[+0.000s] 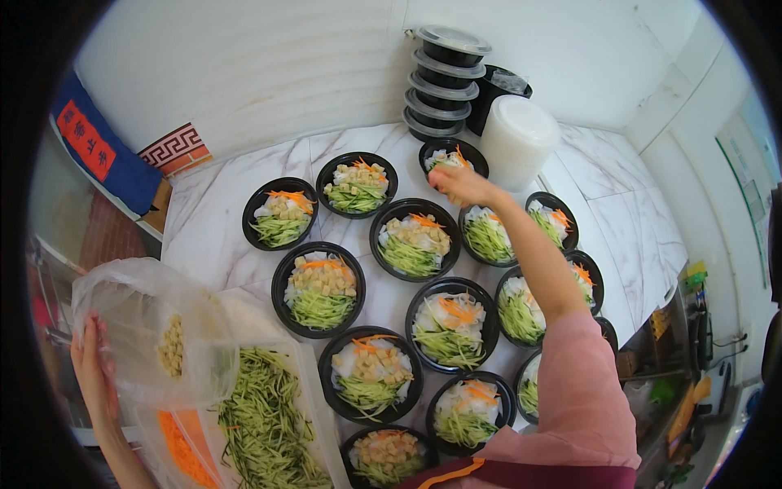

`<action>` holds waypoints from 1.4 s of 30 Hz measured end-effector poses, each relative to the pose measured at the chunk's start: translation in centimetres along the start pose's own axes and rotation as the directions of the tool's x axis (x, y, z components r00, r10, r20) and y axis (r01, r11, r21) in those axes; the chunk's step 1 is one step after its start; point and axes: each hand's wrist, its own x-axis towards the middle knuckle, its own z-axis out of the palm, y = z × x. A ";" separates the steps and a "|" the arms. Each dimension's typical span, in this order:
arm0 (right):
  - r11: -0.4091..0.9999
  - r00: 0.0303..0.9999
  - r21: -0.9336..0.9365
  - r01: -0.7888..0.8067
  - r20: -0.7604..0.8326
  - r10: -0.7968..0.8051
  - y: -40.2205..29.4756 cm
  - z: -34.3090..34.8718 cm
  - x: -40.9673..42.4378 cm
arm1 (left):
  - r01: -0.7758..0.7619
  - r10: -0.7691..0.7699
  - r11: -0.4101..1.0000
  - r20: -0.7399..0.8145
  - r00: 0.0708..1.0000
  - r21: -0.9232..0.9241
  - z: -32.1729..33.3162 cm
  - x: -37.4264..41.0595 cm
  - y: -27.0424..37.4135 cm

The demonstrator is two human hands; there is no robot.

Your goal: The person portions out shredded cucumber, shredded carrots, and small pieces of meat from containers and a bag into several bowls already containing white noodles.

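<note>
My left hand holds a clear plastic bag with small pale cubes inside. The bag hangs over a translucent tub of shredded cucumber and shredded carrot. My right hand reaches over a black bowl at the back, fingers curled together; what it may hold is hidden. White noodles and carrot shreds show in that bowl. Nearer bowls, such as one at centre left, carry cucumber, carrot and cubes. Another bowl has cucumber, carrot and noodles, with no cubes visible.
Lidded black bowls rise in a stack against the wall, beside a black container. A tall stack of translucent lids stands behind the bowls. The marble-patterned table ends at the right near shelves of tools.
</note>
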 end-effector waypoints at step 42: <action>0.809 0.883 0.358 0.467 -0.245 -0.401 -22.4 17.6 11.5 | -0.006 0.008 0.997 0.021 1.000 -0.079 1.5 -2.8 4.1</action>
